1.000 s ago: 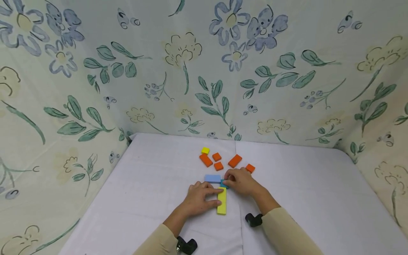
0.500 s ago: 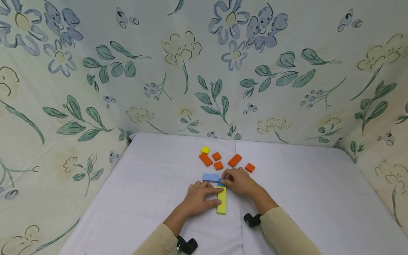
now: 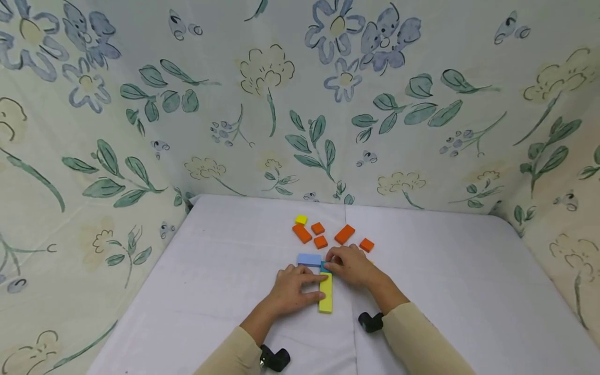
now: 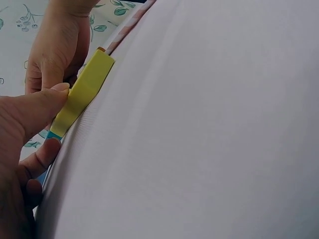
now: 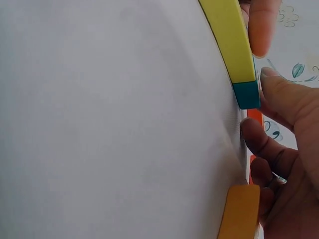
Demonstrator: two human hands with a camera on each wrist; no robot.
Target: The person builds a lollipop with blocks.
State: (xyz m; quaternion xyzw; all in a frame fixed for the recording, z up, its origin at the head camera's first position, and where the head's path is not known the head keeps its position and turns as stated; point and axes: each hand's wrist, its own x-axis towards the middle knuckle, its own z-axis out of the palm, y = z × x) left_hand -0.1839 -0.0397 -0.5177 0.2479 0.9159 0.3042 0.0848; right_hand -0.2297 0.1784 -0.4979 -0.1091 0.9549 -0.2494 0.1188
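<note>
Two hands are working at the middle of a white cloth-covered table (image 3: 215, 271), which is sitting inside a nook of hanging floral fabric (image 3: 281, 104) — pale cloth printed with blue flowers and green leaves, closing in the back and both sides.

A long yellow block (image 3: 325, 292) is lying flat on the cloth, running away from the person. The left hand (image 3: 292, 291) is resting against its left side, with the thumb and a straight finger pressing on the block rather than curling round it. At the far end of the yellow block a small teal block (image 3: 323, 267) is sitting, touching it end to end; the right hand (image 3: 349, 265) is pinching this teal piece between curled fingertips. Just to the left of the teal block a light blue block (image 3: 309, 259) is lying crosswise.

Beyond the hands, loose pieces are lying scattered near each other: a small yellow cube (image 3: 301, 220), farthest back, and five orange blocks — two longer ones (image 3: 302, 233) (image 3: 344, 234) and three small squares (image 3: 317, 228) (image 3: 321, 241) (image 3: 366, 245).

No containers are showing; every block is lying straight on the cloth. Beige sleeves (image 3: 422, 344) are covering both forearms.
</note>
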